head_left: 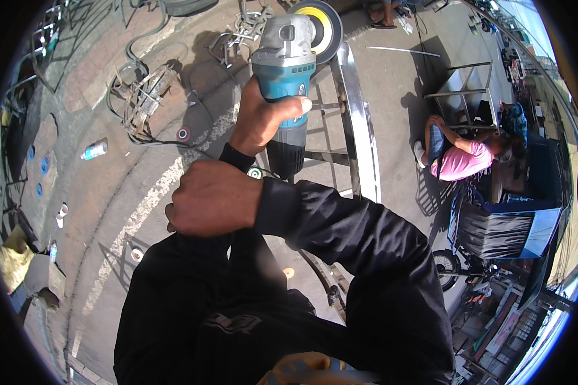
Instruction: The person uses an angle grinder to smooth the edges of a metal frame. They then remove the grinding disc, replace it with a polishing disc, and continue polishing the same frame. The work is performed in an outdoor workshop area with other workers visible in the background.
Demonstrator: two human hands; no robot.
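Note:
A teal and grey angle grinder [288, 96] is gripped round its body by my left hand [263, 119], the thumb lying across its right side. Its disc [324, 29], black with a yellow ring, sits at the far end, above one end of a shiny metal frame [359, 122]. My right arm crosses in front of me. My right hand [213, 197] is closed in a fist over my left forearm, by the black sleeve cuff [237, 158]. Its fingertips are turned away, so what they hold, if anything, is hidden.
Tangled cables and a worn metal piece [149, 102] lie on the ground to the left, near a plastic bottle [95, 151]. Several metal clamps [241, 35] lie beyond. A person in pink [465, 160] squats at the right by a metal stand [465, 93] and a covered sidecar [501, 228].

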